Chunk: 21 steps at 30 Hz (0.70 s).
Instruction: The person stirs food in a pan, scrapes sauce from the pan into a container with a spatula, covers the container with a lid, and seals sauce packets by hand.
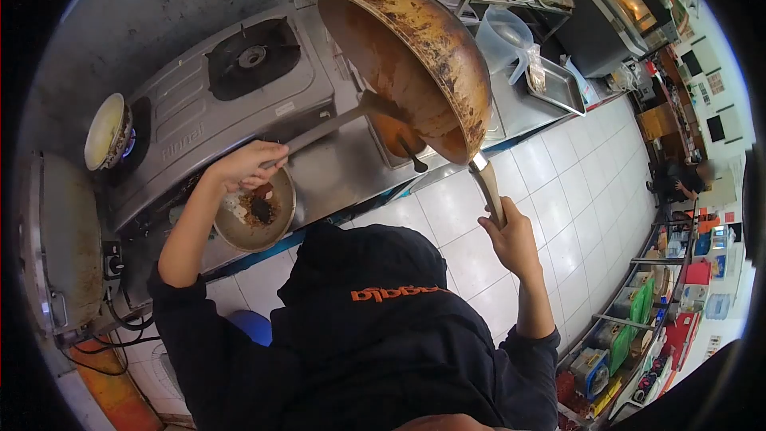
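Observation:
My right hand (512,238) grips the handle of a large, browned wok (447,36), which is tipped on its side with its sauce-coated inside facing left. In my left hand (249,168) is a long-handled spatula (323,129); its head reaches to the wok's inner wall. Below the wok's lower rim sits a container of orange-brown sauce (388,132), partly hidden by the wok. A dark utensil handle (416,161) sticks out of that container. Under my left forearm and hand stands a round bowl (275,238) with dark, brown and white seasonings.
A gas stove (187,112) has a bare burner (253,56) and a small pan (102,132) over a blue flame. A plastic jug (504,32) and metal tray (558,86) stand beyond the wok. Another person (682,179) is far right, near shelves (638,311).

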### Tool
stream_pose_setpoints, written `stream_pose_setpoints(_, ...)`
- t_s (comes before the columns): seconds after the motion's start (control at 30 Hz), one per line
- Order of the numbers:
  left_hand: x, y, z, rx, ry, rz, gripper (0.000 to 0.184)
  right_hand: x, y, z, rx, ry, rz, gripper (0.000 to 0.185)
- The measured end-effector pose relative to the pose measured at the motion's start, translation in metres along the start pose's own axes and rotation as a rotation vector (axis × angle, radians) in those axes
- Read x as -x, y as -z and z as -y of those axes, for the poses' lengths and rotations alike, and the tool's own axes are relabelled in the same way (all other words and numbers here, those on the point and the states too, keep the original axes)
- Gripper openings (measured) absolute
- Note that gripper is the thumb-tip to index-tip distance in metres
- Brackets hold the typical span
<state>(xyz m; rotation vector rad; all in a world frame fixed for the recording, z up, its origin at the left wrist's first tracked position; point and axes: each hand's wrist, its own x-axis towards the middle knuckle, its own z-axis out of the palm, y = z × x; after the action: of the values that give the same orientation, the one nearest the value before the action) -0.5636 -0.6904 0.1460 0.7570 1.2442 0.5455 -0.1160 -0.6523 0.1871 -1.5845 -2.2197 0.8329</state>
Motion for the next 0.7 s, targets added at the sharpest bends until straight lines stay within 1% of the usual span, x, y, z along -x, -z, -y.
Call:
stream_pose_setpoints(0.17, 0.008, -0.004, -0.006, 0.000, 0.002, 0.012, 0.035, 0.000, 0.000, -0.004, 0.003, -0.014, 0.002, 0.026)
stream_pose_setpoints(0.23, 0.001, 0.004, -0.006, 0.052, -0.109, 0.007, 0.037, 0.001, 0.001, -0.004, -0.010, -0.014, 0.005, 0.026)
stream_pose_setpoints(0.27, -0.001, 0.004, -0.010, 0.053, -0.107, 0.007, 0.037, 0.000, 0.001, -0.004, -0.013, -0.007, 0.007, 0.026)
stream_pose_setpoints(0.33, -0.003, -0.003, -0.025, 0.040, -0.135, -0.120, 0.036, 0.001, 0.002, -0.004, -0.014, -0.002, 0.008, 0.025)
stream_pose_setpoints(0.37, -0.003, -0.005, -0.029, 0.042, -0.120, -0.146, 0.035, 0.001, 0.002, -0.004, -0.013, -0.009, 0.010, 0.026)
stream_pose_setpoints(0.57, -0.005, -0.016, -0.006, -0.039, -0.037, -0.020, 0.036, 0.000, 0.004, -0.003, -0.034, -0.025, 0.003, 0.027)
stream_pose_setpoints(0.7, 0.003, -0.024, -0.006, -0.087, -0.045, -0.011, 0.036, 0.000, 0.002, -0.010, -0.069, -0.029, 0.002, 0.026)
